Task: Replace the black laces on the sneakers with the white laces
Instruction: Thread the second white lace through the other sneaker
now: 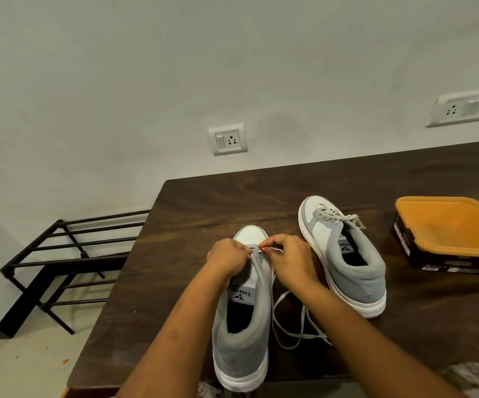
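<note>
Grey sneaker's [241, 340] eyelet edge sits gripped in the left hand [227, 258]. Just beside, the right hand [287, 259] pinches the white lace [280, 299].

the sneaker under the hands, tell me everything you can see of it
The near sneaker is a low-top with grey suede-like upper, white toe cap and thick white sole. It stands upright on the dark wooden table, toe pointing away, heel near the front edge. The tongue bears a white label with a dark logo. The left hand grips it at the eyelets while the right hand pinches a white lace there; the lace's loose length trails on the table to its right.
</note>
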`<state>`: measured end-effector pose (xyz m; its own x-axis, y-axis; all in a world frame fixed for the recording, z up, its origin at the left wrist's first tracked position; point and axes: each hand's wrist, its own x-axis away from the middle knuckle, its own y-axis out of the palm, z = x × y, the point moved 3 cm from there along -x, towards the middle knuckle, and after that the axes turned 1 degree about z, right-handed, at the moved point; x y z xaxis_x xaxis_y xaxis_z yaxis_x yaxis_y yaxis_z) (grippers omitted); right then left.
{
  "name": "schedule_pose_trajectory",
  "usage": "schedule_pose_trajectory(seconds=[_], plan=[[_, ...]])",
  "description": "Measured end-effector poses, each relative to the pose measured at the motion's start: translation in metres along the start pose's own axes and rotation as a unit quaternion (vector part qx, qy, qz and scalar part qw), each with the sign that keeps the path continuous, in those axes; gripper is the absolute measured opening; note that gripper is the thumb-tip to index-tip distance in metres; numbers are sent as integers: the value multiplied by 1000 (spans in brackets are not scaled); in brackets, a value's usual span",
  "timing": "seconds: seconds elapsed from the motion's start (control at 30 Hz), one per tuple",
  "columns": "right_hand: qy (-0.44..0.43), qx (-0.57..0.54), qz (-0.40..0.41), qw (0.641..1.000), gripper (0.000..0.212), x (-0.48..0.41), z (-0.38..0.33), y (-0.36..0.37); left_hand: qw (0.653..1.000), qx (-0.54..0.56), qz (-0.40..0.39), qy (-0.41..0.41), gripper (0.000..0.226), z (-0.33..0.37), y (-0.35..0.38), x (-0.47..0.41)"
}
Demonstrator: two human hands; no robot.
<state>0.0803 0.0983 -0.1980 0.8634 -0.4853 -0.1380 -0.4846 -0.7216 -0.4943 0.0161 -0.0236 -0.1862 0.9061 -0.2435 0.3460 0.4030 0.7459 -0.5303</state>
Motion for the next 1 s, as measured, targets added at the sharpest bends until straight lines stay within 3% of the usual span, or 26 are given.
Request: schedule_pose_trajectory(seconds=[0.23, 0.5, 0.73, 0.87, 1.0], plan=[[-26, 13, 17, 999, 15, 3, -2, -3, 1000, -12, 9, 17, 18, -1, 0, 0], [-105, 71, -10, 992, 35, 3, -8, -4, 998, -42, 39, 31, 21, 1, -1, 1], [-90, 38, 9, 995, 36, 7, -3, 3, 993, -66, 70, 65, 17, 2, -4, 2], [-110, 124, -13, 986, 19, 5, -8, -4, 987, -108, 78, 90, 9, 5, -4, 5], [-158, 237, -49, 957, 12, 6, -18, -7, 981, -168, 42, 83, 16, 7, -3, 7]])
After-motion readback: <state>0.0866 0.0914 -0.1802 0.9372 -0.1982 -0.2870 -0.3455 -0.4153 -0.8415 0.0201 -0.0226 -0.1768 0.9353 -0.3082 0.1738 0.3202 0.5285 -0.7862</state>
